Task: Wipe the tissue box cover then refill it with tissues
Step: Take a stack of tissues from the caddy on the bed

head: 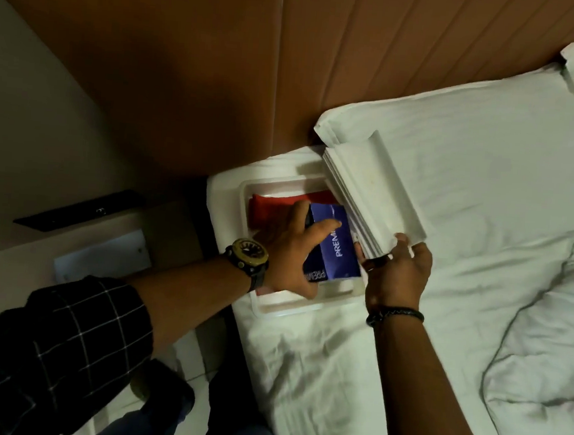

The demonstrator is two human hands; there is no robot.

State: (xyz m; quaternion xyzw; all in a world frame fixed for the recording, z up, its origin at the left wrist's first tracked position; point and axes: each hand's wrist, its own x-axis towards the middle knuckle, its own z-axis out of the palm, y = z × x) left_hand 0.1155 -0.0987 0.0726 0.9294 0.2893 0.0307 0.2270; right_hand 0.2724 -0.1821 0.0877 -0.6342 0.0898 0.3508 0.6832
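Here, a white bed (451, 202) carries a white tray (292, 308). Above the tray, the white tissue box cover (376, 197) is gripped by the right hand (396, 272), and the blue tissue pack (336, 245) is clasped by the left hand (293, 248).

Dim room, brown padded headboard (326, 48), white rumpled bed (483, 232)

Blue tissue pack (336, 247), red cloth (272, 209), white tray (292, 308), black white-checked sleeve (63, 337).
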